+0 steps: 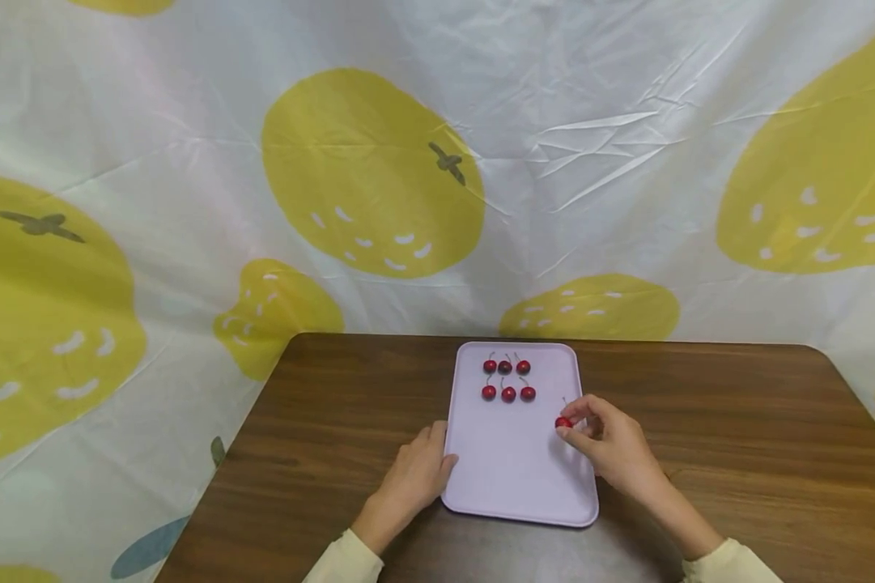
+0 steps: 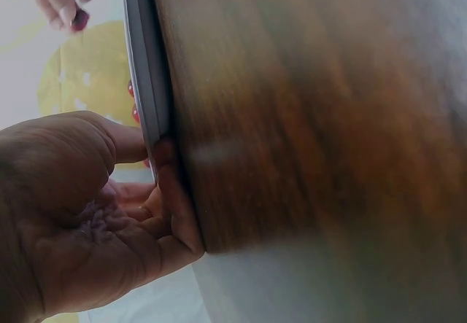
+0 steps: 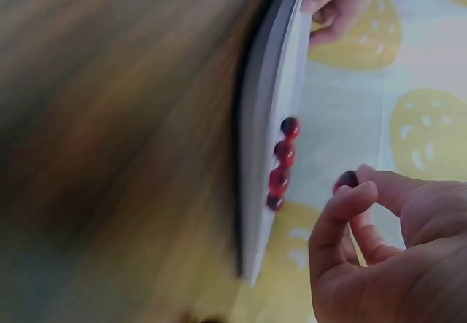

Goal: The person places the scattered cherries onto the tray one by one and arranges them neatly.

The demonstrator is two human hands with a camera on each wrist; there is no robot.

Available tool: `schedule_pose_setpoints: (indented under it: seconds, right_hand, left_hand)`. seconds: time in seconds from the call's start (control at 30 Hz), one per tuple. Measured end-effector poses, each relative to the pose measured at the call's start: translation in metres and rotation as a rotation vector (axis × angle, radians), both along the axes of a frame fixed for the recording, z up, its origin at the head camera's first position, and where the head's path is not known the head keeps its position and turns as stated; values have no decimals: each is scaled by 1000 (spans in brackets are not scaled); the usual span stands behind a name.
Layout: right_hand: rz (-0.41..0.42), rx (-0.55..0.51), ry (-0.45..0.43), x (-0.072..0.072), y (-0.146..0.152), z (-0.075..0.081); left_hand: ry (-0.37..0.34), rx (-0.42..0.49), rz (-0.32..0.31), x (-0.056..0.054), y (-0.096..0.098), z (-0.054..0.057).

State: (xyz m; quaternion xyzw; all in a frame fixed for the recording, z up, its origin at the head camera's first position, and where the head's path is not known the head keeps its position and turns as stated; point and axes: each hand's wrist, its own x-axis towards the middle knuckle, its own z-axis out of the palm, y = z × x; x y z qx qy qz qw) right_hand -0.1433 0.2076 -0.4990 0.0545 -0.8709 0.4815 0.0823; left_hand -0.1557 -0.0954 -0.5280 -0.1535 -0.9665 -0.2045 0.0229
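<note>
A lilac tray (image 1: 513,478) lies on the wooden table. In its far half, several red cherries with stems (image 1: 507,394) form two rows. My right hand (image 1: 612,445) pinches another cherry (image 1: 563,423) between thumb and fingertips above the tray's right side; its stem points up. In the right wrist view, this cherry (image 3: 346,181) is held apart from the tray surface. My left hand (image 1: 415,470) grips the tray's left edge. The left wrist view shows its thumb on the rim (image 2: 146,130) and fingers against the outer side.
Dark wooden tabletop (image 1: 736,421) extends on both sides of the tray. Behind the table hangs a pale curtain (image 1: 554,202) printed with yellow fruit. A small dark blurred thing (image 3: 211,320) shows at the bottom of the right wrist view; its kind is unclear.
</note>
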Motion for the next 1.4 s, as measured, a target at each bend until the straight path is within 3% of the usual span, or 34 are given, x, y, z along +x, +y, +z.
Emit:
schedule_pose_setpoints:
  seconds: [0.33, 0.57, 0.7, 0.93, 1.4]
  right_hand:
    - [69, 51, 59, -28, -55, 5]
    - [101, 0, 3, -40, -75, 2]
    - [98, 42, -9, -45, -81, -2]
    - [66, 169, 13, -51, -88, -8]
    - [58, 264, 41, -54, -102, -15]
  left_hand:
    - [-3, -8, -10, -3, 3, 3]
    - [-16, -6, -9, -4, 4, 7]
    - [-11, -7, -11, -4, 3, 8]
    - [19, -11, -24, -3, 1, 6]
    - [36, 1, -27, 0, -2, 0]
